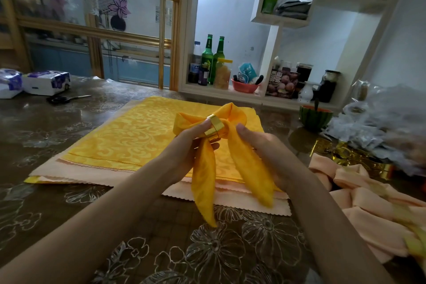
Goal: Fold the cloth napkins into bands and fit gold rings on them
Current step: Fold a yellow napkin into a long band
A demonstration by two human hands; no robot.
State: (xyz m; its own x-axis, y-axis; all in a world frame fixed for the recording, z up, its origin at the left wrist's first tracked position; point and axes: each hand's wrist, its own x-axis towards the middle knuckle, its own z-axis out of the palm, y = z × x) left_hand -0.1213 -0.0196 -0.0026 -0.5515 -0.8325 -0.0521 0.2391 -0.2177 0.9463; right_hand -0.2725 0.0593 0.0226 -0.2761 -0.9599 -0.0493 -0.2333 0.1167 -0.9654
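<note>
Over the flower-patterned table (pixel 57 127), above a flat stack of napkins (pixel 129 136), both hands are lifting a folded yellow napkin (pixel 251 173), the left hand (pixel 184 152) fingers pinching the gold ring (pixel 214 128) that's sitting around its middle, the right hand (pixel 269 152) fingers curling round the cloth just beside it.

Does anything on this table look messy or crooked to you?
Nothing spilled or damaged. The gold ring sits tilted on the held yellow napkin, whose two tails splay apart. At the right edge, the peach napkins lie in a rumpled heap rather than stacked flat.
</note>
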